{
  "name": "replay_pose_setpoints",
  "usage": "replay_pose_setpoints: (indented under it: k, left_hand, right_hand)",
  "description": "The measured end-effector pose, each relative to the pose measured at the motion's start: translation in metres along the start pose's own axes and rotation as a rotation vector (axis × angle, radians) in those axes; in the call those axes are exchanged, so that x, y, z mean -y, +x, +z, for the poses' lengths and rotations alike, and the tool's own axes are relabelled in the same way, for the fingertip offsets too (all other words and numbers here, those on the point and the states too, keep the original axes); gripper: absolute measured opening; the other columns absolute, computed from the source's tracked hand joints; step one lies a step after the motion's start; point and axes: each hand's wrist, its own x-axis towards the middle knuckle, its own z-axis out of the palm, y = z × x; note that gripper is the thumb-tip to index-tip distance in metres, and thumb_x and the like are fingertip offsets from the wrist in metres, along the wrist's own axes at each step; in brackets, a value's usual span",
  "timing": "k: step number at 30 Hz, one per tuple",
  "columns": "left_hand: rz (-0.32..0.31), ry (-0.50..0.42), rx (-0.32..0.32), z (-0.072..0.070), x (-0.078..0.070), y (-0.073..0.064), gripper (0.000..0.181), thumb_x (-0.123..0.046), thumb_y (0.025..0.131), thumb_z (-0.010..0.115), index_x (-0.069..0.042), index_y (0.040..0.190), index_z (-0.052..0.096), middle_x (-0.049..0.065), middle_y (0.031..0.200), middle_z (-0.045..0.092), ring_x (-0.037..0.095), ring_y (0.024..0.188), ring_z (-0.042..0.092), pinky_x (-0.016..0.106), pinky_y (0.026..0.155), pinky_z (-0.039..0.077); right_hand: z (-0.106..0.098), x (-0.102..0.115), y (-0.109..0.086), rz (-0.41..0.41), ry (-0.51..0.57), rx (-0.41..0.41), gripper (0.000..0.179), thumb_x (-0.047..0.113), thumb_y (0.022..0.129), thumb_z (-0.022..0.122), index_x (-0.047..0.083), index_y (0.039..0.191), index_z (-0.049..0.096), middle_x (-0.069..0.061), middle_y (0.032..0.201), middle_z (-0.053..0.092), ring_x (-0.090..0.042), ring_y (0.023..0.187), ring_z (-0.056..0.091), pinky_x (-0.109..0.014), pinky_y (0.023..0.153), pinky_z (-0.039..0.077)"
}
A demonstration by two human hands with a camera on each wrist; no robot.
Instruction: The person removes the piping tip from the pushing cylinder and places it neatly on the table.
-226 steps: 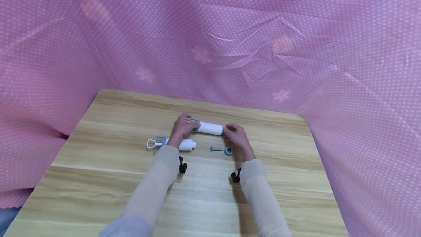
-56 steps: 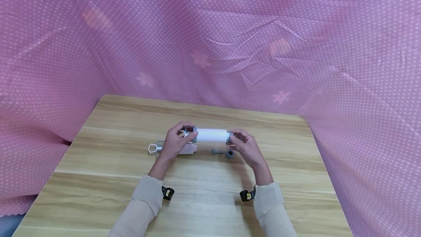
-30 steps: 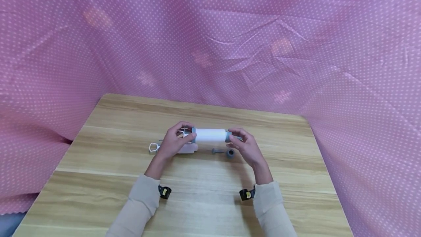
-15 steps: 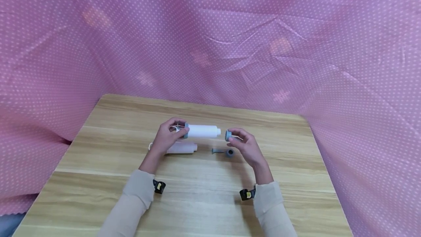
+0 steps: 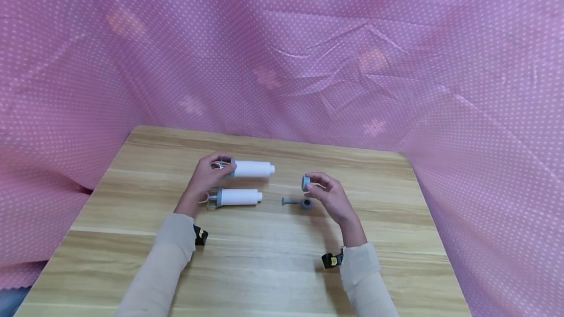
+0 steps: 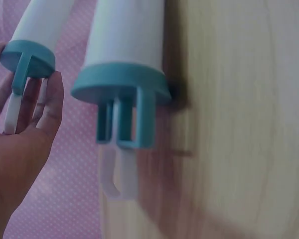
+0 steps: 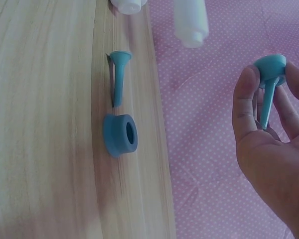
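Observation:
My left hand holds a white syringe-like tube by the teal collar at its handle end, fingers and thumb around it. The tube's narrow white tip points right, uncovered. Across a gap to the right, my right hand pinches a round teal cap with a thin nozzle running back toward the palm. A second tube of the same kind lies nearer me, its white loop handle to the left. To its right lie a teal funnel-ended nozzle and a teal ring cap.
Everything is over a wood-grain table. Pink dotted cloth hangs behind it and along both sides. A black wrist camera sits at my left cuff, another camera at my right.
The teal cap has come off the held tube's tip and stays in my right hand. My left hand has drawn the tube away to the left, uncovering the second tube.

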Motion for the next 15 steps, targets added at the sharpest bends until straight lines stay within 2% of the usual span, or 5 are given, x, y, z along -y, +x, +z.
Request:
replay_pose_setpoints:
  k: [4, 10, 15]
  left_hand:
    - [-0.004, 0.012, 0.011, -0.003, 0.009, 0.002, 0.053, -0.041, 0.094, 0.073, -0.006, 0.134, 0.063, 0.012, 0.131, 0.059, 0.030, 0.111, 0.049, 0.040, 0.089, 0.044]
    - [-0.025, 0.008, -0.013, -0.005, 0.022, 0.006, 0.051, -0.037, 0.095, 0.073, -0.004, 0.133, 0.063, 0.014, 0.129, 0.058, 0.026, 0.102, 0.050, 0.034, 0.081, 0.047]
    - [-0.051, 0.041, -0.011, -0.008, 0.028, 0.011, 0.051, -0.035, 0.094, 0.074, -0.005, 0.133, 0.062, 0.014, 0.130, 0.059, 0.028, 0.106, 0.049, 0.037, 0.084, 0.046]
  right_hand:
    - [0.000, -0.002, 0.000, 0.008, 0.008, 0.003, 0.034, 0.001, 0.100, 0.061, -0.011, 0.131, 0.056, -0.014, 0.113, 0.059, -0.023, 0.096, 0.065, -0.038, 0.089, 0.058]
    - [0.000, -0.005, -0.001, 0.019, 0.003, 0.006, 0.034, 0.004, 0.100, 0.062, -0.010, 0.130, 0.057, -0.014, 0.114, 0.059, -0.023, 0.098, 0.066, -0.040, 0.091, 0.057]
    - [0.001, -0.006, -0.002, 0.013, 0.004, 0.022, 0.033, 0.003, 0.100, 0.061, -0.011, 0.130, 0.056, -0.012, 0.114, 0.059, -0.022, 0.097, 0.066, -0.040, 0.091, 0.057]
